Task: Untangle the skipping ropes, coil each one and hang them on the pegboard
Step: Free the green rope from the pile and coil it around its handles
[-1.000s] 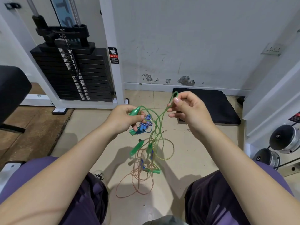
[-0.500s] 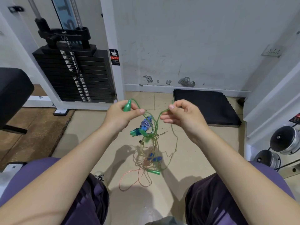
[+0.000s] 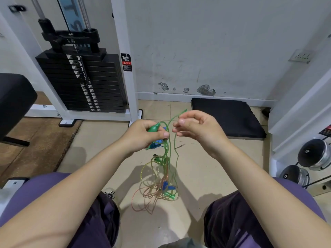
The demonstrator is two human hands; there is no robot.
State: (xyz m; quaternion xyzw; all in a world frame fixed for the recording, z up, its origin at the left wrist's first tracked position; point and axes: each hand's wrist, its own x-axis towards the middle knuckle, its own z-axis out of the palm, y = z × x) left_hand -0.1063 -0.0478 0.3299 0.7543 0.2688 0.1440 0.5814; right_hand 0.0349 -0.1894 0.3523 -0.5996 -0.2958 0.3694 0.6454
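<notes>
Still mid-untangle: left hand (image 3: pixel 143 135) gripped green handle (image 3: pixel 154 127) as anchor, right hand (image 3: pixel 195 128) pinched green rope (image 3: pixel 170 140) (lifted, likely freeing it) above floor tangle (image 3: pixel 157 185).

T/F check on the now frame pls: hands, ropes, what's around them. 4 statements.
1. The left hand grips a green handle. True.
2. The right hand is empty. False: it pinches a green rope.
3. The ropes are coiled on a pegboard. False: the tangle hangs below the hands; no pegboard is in view.
4. A black weight stack stands at the left, by the wall. True.
</notes>
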